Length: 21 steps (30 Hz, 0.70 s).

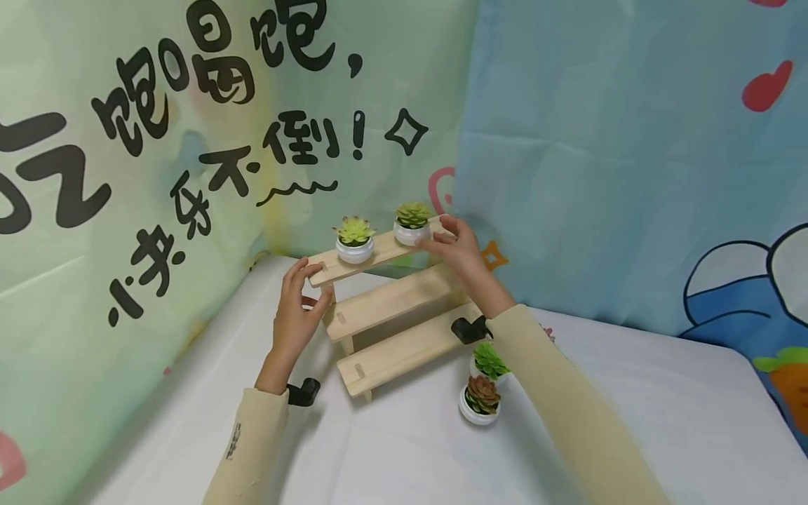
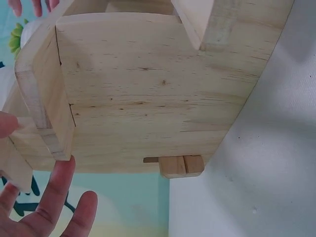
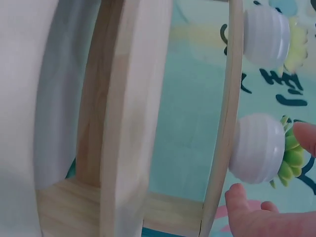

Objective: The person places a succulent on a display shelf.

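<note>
A three-tier wooden stand [image 1: 398, 298] is on the table. Two potted succulents are on its top tier, a yellow-green one with reddish tips [image 1: 355, 251] at left and a green one [image 1: 412, 230] at right. My left hand [image 1: 293, 308] is at the stand's left end, its fingers spread; in the left wrist view a fingertip [image 2: 64, 168] meets the end of a plank. Around the green succulent's pot [image 3: 259, 148] is my right hand [image 1: 463, 249], thumb by the leaves and a fingertip just beside the pot, with slight gaps showing.
On the white table [image 1: 404, 456], a bright green succulent [image 1: 489, 360] and a reddish-brown succulent [image 1: 481, 403] stand close together in white pots before the stand's right end. Printed cloth walls [image 1: 600, 175] meet in a corner behind it.
</note>
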### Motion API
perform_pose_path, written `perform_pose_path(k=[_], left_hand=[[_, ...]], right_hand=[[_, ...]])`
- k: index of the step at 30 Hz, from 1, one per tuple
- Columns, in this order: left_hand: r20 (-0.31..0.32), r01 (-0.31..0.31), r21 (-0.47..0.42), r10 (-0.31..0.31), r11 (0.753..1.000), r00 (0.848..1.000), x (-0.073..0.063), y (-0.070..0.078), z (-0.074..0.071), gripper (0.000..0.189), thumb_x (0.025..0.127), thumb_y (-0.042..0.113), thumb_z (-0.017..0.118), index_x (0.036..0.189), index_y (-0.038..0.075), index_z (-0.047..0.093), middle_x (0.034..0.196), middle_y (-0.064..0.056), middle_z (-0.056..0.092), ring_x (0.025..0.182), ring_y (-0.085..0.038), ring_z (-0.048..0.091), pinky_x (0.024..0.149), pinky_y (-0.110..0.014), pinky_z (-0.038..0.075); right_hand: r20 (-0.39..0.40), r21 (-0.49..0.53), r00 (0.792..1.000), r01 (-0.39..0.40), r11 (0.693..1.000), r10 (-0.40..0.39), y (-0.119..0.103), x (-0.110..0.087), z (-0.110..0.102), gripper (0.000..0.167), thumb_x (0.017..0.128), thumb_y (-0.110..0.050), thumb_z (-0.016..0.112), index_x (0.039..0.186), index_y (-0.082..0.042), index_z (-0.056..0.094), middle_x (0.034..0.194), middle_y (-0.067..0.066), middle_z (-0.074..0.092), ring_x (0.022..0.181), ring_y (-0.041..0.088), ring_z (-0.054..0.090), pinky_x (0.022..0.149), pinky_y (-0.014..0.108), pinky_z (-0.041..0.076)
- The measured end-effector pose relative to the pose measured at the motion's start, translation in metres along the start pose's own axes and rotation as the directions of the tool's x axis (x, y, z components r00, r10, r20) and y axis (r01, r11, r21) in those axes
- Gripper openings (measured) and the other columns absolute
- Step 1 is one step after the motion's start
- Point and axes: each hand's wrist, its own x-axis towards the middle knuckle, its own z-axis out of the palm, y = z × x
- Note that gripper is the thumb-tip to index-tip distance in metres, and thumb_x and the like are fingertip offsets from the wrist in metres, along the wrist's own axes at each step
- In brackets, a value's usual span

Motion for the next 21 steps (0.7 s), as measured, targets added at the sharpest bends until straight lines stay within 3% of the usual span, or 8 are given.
perform_pose_path(k=[6, 11, 17, 21], left_hand=[[0.003, 0.016, -0.003, -0.016, 1.0, 1.0, -0.001, 0.0, -0.002, 0.043, 0.095, 0.015, 0.063, 0.136, 0.01, 0.052, 0.155, -0.01, 0.032, 0.08, -0.033, 0.063, 0.068, -0.034, 0.053], [-0.003, 0.013, 0.005, -0.013, 1.0, 1.0, -0.001, 0.002, -0.004, 0.042, 0.096, 0.015, 0.062, 0.136, 0.009, 0.052, 0.155, -0.01, 0.031, 0.081, -0.032, 0.063, 0.069, -0.032, 0.053], [-0.002, 0.02, -0.003, -0.02, 1.0, 1.0, -0.001, 0.002, -0.004, 0.043, 0.096, 0.016, 0.062, 0.137, 0.01, 0.051, 0.155, -0.009, 0.031, 0.08, -0.031, 0.063, 0.07, -0.032, 0.052], [0.005, 0.029, -0.008, -0.029, 1.0, 1.0, -0.002, 0.002, -0.002, 0.043, 0.096, 0.016, 0.062, 0.137, 0.01, 0.051, 0.155, -0.008, 0.031, 0.08, -0.032, 0.062, 0.07, -0.034, 0.053]], right_hand=[[0.011, 0.01, 0.996, 0.084, 0.996, -0.084, 0.007, -0.018, -0.001, 0.063, 0.093, -0.005, 0.063, 0.148, -0.002, 0.034, 0.153, 0.015, 0.03, 0.135, 0.031, 0.041, 0.108, 0.04, 0.039], [-0.011, -0.003, 0.991, 0.133, 0.991, -0.133, 0.014, -0.025, -0.007, 0.055, 0.093, -0.005, 0.063, 0.144, 0.0, 0.04, 0.149, 0.016, 0.038, 0.129, 0.032, 0.047, 0.099, 0.034, 0.045], [-0.011, -0.018, 0.991, 0.134, 0.991, -0.135, 0.022, -0.034, -0.024, 0.053, 0.095, -0.01, 0.062, 0.143, 0.0, 0.041, 0.148, 0.017, 0.037, 0.13, 0.032, 0.045, 0.105, 0.038, 0.041], [-0.015, -0.08, 0.985, 0.171, 0.982, -0.173, 0.027, -0.043, -0.038, 0.052, 0.095, -0.011, 0.063, 0.142, 0.002, 0.044, 0.146, 0.018, 0.039, 0.131, 0.032, 0.044, 0.106, 0.04, 0.04]])
